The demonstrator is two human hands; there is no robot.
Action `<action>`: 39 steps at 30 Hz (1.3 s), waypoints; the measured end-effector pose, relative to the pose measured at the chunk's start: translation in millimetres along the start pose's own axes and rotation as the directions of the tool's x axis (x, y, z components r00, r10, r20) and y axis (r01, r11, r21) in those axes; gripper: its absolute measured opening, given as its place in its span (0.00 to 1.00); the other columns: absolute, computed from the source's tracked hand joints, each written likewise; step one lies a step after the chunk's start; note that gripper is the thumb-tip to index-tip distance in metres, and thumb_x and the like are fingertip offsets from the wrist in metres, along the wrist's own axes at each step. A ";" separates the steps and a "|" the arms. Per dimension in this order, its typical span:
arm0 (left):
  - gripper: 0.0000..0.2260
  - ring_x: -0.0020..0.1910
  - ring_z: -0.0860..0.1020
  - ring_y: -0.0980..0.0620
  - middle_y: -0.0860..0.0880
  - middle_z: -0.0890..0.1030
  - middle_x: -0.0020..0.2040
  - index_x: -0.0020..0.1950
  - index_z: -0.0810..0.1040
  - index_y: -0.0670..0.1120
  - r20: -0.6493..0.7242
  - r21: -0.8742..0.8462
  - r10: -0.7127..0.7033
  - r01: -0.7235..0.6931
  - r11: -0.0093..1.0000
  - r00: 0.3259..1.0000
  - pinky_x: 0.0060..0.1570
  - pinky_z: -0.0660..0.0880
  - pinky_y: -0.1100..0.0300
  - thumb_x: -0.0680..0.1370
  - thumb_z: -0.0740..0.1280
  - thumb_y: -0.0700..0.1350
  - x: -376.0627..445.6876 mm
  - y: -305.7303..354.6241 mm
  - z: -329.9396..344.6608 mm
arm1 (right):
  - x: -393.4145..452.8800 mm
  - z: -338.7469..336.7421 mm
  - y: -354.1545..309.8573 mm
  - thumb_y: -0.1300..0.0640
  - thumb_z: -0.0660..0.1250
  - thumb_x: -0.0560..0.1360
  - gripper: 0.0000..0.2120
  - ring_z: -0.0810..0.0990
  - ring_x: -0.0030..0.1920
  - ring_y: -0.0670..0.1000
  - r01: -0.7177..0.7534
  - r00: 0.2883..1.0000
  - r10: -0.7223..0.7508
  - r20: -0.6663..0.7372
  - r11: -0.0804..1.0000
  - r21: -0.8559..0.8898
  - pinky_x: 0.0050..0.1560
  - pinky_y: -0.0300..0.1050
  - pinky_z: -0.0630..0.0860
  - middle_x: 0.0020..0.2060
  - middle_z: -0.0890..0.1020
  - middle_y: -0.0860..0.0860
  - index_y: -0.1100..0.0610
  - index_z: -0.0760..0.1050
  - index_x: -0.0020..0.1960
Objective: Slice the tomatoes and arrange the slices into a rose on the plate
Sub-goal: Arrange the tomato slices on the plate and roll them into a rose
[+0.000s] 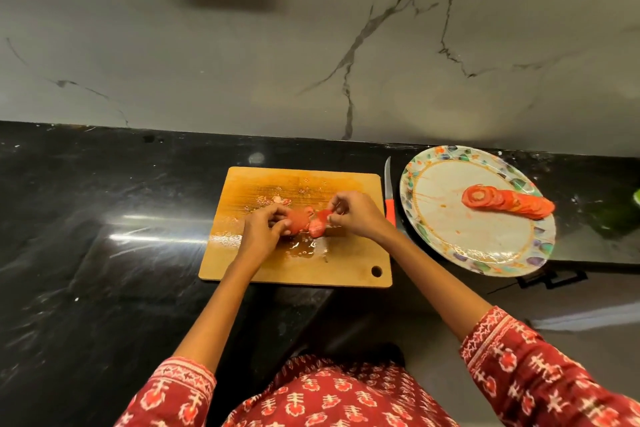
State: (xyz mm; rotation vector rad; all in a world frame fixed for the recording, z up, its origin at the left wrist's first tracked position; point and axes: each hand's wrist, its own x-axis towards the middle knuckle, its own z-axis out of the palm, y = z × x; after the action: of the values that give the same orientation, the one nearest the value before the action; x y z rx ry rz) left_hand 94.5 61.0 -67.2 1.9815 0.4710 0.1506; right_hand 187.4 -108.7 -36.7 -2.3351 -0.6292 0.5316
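Head view, looking down, near worktop (104, 288)

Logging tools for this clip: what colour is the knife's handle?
Red-orange; the knife lies between cutting board and plate, head view.

Green obj (636, 197) cut off at rt edge; knife (389, 191) handle partly behind right hand (356, 215).

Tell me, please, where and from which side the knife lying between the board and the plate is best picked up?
Grip the knife by its red handle, the end nearest the person, coming from above. The blade points toward the wall, and the cutting board and plate crowd its sides.
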 end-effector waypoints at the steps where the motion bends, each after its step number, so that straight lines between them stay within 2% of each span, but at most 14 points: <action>1: 0.07 0.40 0.77 0.57 0.46 0.77 0.44 0.49 0.79 0.40 0.012 0.024 0.019 -0.019 1.000 1.000 0.34 0.75 0.73 0.74 0.66 0.31 2.5 5.6 5.1 | -2.9 -5.8 6.7 0.61 0.70 0.73 0.04 0.77 0.44 0.47 -0.002 1.000 0.003 -0.017 1.000 0.015 0.40 0.37 0.73 0.43 0.80 0.52 0.58 0.78 0.47; 4: 0.08 0.42 0.77 0.54 0.47 0.78 0.45 0.48 0.79 0.41 0.039 0.056 0.074 -0.076 0.996 0.997 0.36 0.74 0.73 0.73 0.67 0.32 10.2 19.3 21.4 | -14.0 -23.7 29.7 0.60 0.71 0.72 0.05 0.77 0.40 0.44 -0.038 0.996 0.042 -0.077 0.997 0.064 0.39 0.33 0.72 0.41 0.80 0.50 0.59 0.79 0.47; 8: 0.09 0.51 0.76 0.53 0.51 0.79 0.49 0.52 0.80 0.44 0.140 0.125 0.132 -0.150 0.981 0.981 0.50 0.73 0.62 0.74 0.67 0.35 22.5 37.6 54.2 | -26.9 -56.3 69.2 0.58 0.72 0.71 0.06 0.78 0.41 0.48 -0.144 0.971 0.162 -0.175 0.983 0.114 0.42 0.40 0.74 0.41 0.82 0.54 0.60 0.78 0.46; 10: 0.09 0.51 0.76 0.54 0.51 0.78 0.49 0.53 0.79 0.44 0.186 0.123 0.148 -0.172 0.977 0.971 0.48 0.73 0.65 0.75 0.66 0.36 28.5 50.7 73.5 | -31.6 -78.5 90.8 0.59 0.72 0.71 0.07 0.78 0.41 0.48 -0.190 0.951 0.207 -0.231 0.977 0.094 0.42 0.41 0.74 0.42 0.83 0.55 0.61 0.80 0.46; 13: 0.08 0.43 0.77 0.58 0.50 0.79 0.46 0.52 0.79 0.44 0.252 0.093 0.149 -0.177 0.980 0.956 0.42 0.75 0.69 0.75 0.66 0.36 39.7 70.9 103.9 | -38.2 -114.2 120.7 0.61 0.71 0.71 0.07 0.80 0.44 0.50 -0.247 0.917 0.262 -0.300 0.965 0.089 0.45 0.45 0.76 0.44 0.83 0.56 0.62 0.80 0.48; 16: 0.07 0.42 0.80 0.53 0.46 0.81 0.44 0.51 0.80 0.42 0.311 0.063 0.172 -0.201 0.978 0.935 0.47 0.79 0.58 0.75 0.66 0.35 52.4 87.7 138.5 | -42.2 -146.8 146.2 0.62 0.70 0.72 0.06 0.80 0.46 0.51 -0.305 0.888 0.315 -0.336 0.949 0.082 0.48 0.48 0.77 0.45 0.83 0.55 0.61 0.80 0.49; 19: 0.09 0.47 0.78 0.54 0.48 0.81 0.47 0.53 0.80 0.41 0.337 0.081 0.195 -0.235 0.969 0.921 0.49 0.75 0.63 0.74 0.67 0.35 62.0 101.5 174.9 | -45.0 -171.6 170.6 0.63 0.69 0.73 0.07 0.78 0.45 0.49 -0.346 0.873 0.344 -0.346 0.937 0.059 0.48 0.44 0.77 0.47 0.83 0.54 0.60 0.80 0.51; 22: 0.08 0.48 0.79 0.54 0.46 0.82 0.48 0.51 0.81 0.41 0.382 0.034 0.244 -0.277 0.960 0.891 0.50 0.75 0.67 0.74 0.66 0.34 68.8 114.3 210.2 | -44.4 -190.8 193.2 0.62 0.69 0.72 0.08 0.79 0.47 0.50 -0.342 0.870 0.320 -0.375 0.940 0.009 0.48 0.43 0.75 0.48 0.83 0.54 0.59 0.81 0.51; 24: 0.08 0.46 0.79 0.54 0.44 0.83 0.47 0.49 0.82 0.40 0.407 0.013 0.258 -0.288 0.957 0.876 0.47 0.74 0.71 0.74 0.66 0.32 73.9 122.6 233.5 | -43.8 -203.0 203.6 0.62 0.69 0.72 0.08 0.78 0.45 0.48 -0.334 0.867 0.311 -0.390 0.943 0.011 0.46 0.41 0.73 0.47 0.83 0.53 0.59 0.82 0.50; 28: 0.08 0.42 0.77 0.55 0.45 0.82 0.44 0.47 0.82 0.41 0.436 0.014 0.279 -0.316 0.949 0.856 0.46 0.74 0.67 0.74 0.66 0.32 85.9 138.5 273.7 | -40.5 -221.7 220.0 0.62 0.69 0.71 0.06 0.80 0.42 0.49 -0.276 0.887 0.274 -0.371 0.960 0.049 0.48 0.46 0.78 0.44 0.84 0.52 0.59 0.83 0.47; 30: 0.07 0.41 0.76 0.56 0.48 0.81 0.43 0.47 0.82 0.40 0.449 0.032 0.292 -0.341 0.939 0.845 0.43 0.71 0.73 0.74 0.66 0.32 91.7 145.7 289.2 | -37.8 -230.3 227.3 0.61 0.71 0.70 0.05 0.83 0.43 0.51 -0.246 0.891 0.272 -0.363 0.962 0.117 0.49 0.50 0.79 0.42 0.85 0.53 0.59 0.83 0.45; 32: 0.07 0.42 0.75 0.56 0.46 0.82 0.43 0.46 0.82 0.40 0.431 0.049 0.294 -0.348 0.936 0.853 0.40 0.69 0.76 0.74 0.66 0.32 95.1 150.7 301.1 | -34.5 -237.2 232.2 0.61 0.72 0.70 0.05 0.83 0.44 0.52 -0.218 0.899 0.263 -0.350 0.962 0.163 0.50 0.52 0.80 0.41 0.85 0.53 0.59 0.82 0.45; 34: 0.08 0.45 0.76 0.55 0.45 0.82 0.45 0.47 0.82 0.41 0.402 0.051 0.283 -0.330 0.943 0.871 0.41 0.70 0.74 0.74 0.65 0.33 96.4 152.6 312.0 | -31.7 -242.2 234.9 0.60 0.72 0.70 0.06 0.83 0.44 0.52 -0.193 0.915 0.238 -0.326 0.967 0.164 0.50 0.51 0.80 0.42 0.85 0.53 0.59 0.82 0.46; 39: 0.06 0.46 0.77 0.56 0.46 0.81 0.49 0.51 0.81 0.42 0.280 0.087 0.240 -0.274 0.958 0.930 0.38 0.72 0.73 0.76 0.65 0.37 96.7 149.3 330.6 | -28.3 -244.4 235.9 0.63 0.71 0.71 0.04 0.79 0.39 0.45 -0.168 0.936 0.202 -0.287 0.976 0.141 0.44 0.42 0.78 0.42 0.84 0.54 0.59 0.82 0.46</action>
State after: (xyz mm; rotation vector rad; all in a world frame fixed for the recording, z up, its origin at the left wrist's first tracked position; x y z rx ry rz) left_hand 324.0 -235.1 -91.9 2.1423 0.0440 0.0165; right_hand 361.2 -401.4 -19.1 -2.3146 -0.2314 0.2770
